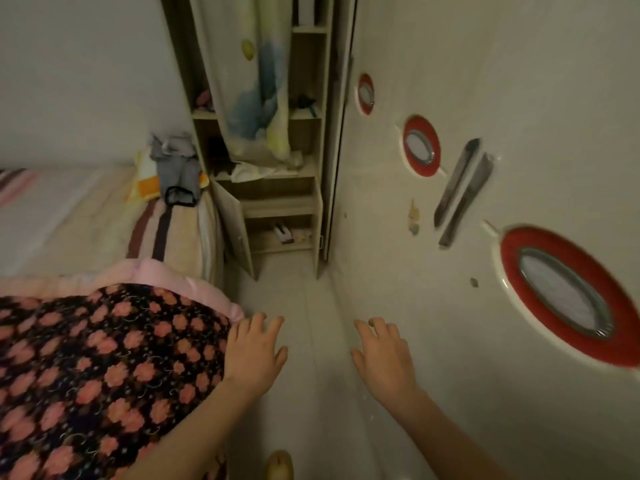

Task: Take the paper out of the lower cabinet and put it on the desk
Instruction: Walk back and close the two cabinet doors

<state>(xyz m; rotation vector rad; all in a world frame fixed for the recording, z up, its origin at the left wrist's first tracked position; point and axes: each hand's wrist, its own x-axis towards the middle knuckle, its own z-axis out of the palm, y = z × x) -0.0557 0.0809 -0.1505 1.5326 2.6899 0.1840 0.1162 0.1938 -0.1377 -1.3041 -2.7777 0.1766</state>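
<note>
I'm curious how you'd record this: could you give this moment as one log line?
stage: approach | left hand: open, empty | right hand: open, empty | lower cabinet: door open, items inside | paper: not identifiable

Both bare forearms reach toward 12 o'clock. The left hand (254,351) and right hand (382,356) hang palm-down, fingers spread, holding nothing.

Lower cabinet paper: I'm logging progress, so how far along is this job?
Done: the lower cabinet door stands open. In hand: nothing; the left hand and right hand are empty, away from it. Left: taking the paper, probably among the items on its shelf, to the desk, out of view.
</note>
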